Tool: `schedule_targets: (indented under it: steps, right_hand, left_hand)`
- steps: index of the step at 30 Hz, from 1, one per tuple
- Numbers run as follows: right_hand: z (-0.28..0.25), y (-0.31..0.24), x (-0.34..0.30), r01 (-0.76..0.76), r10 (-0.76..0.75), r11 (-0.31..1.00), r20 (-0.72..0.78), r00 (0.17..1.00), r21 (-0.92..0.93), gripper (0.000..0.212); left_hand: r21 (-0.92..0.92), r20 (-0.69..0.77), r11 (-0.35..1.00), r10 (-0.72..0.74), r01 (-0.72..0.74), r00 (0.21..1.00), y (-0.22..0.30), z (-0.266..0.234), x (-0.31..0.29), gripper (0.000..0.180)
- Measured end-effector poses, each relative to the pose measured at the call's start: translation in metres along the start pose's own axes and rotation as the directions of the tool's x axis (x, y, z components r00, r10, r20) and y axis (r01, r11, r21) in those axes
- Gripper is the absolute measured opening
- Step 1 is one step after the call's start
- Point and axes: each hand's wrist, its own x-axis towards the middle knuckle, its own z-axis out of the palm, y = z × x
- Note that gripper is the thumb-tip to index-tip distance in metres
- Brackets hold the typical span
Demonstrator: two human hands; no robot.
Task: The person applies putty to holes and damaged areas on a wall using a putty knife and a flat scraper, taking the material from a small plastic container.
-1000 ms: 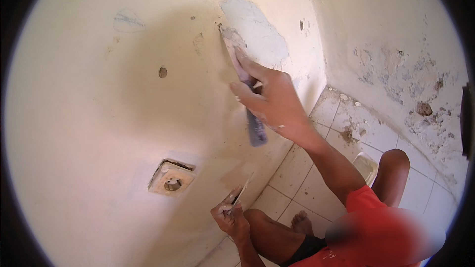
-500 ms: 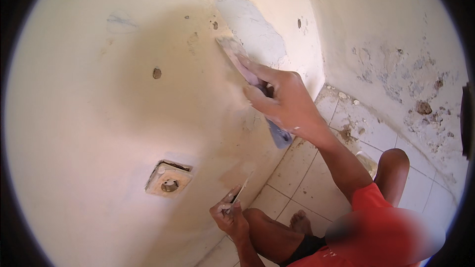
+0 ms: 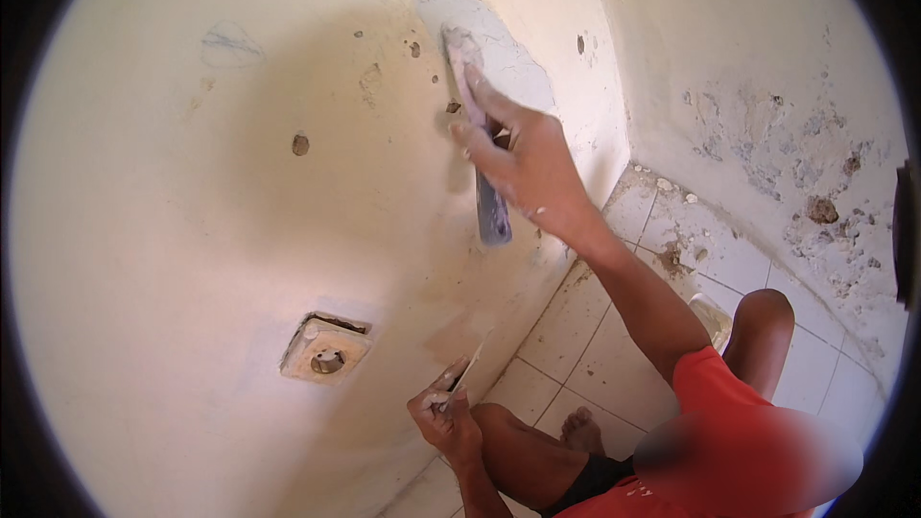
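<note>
My right hand (image 3: 532, 158) is closed around a putty knife (image 3: 492, 211) with a dark handle. Its whitish, smeared blade lies over the left edge of a pale filler patch (image 3: 504, 53) on the cream wall. Several small holes dot the plaster, one (image 3: 453, 107) just left of my right fingers. Lower down, close to the wall, my left hand (image 3: 445, 425) pinches a thin flat plate (image 3: 473, 364), seen nearly edge-on, so its exact kind is unclear. White residue coats the fingers of both hands.
A wall socket (image 3: 326, 350) in a loose square frame sits at lower left. The right-hand wall (image 3: 815, 201) is pitted and flaking. Crumbs and dirt lie on the white floor tiles (image 3: 566, 331) along its foot. My bent knee (image 3: 763, 326) and bare foot (image 3: 581, 430) are below.
My right hand has moved left and slightly up; the putty knife is now more upright, its blade over the patch's left edge. My left hand stays about where it was.
</note>
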Motion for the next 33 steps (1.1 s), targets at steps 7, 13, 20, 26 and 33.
schedule_targets:
  steps: [7, 13, 20, 26, 33]
  right_hand:
    - [-0.024, 0.009, -0.040, -0.171, 0.164, 0.985, 0.199, 0.966, 0.018, 0.056]
    - [-0.042, 0.040, -0.023, -0.221, 0.221, 0.975, -0.029, 0.975, -0.007, 0.055]
    - [-0.050, 0.063, -0.024, -0.265, 0.288, 0.950, -0.133, 0.948, 0.167, 0.054]
    - [-0.030, 0.066, -0.038, -0.242, 0.270, 0.940, -0.091, 0.958, 0.240, 0.054]
    - [-0.014, 0.081, -0.036, -0.117, 0.148, 0.965, -0.121, 0.981, 0.235, 0.053]
  left_hand:
    - [0.032, 0.007, 0.999, 0.016, -0.016, 1.000, 0.002, -0.001, 0.001, 0.025]
    - [0.043, 0.019, 0.999, -0.009, 0.008, 1.000, 0.003, 0.004, 0.001, 0.025]
    - [0.146, 0.021, 0.988, 0.037, -0.039, 0.999, 0.002, 0.003, 0.000, 0.025]
    - [0.136, 0.038, 0.990, 0.041, -0.046, 0.998, -0.002, 0.007, 0.002, 0.025]
    - [0.128, -0.097, 0.989, 0.081, -0.069, 0.992, -0.010, 0.003, 0.001, 0.031]
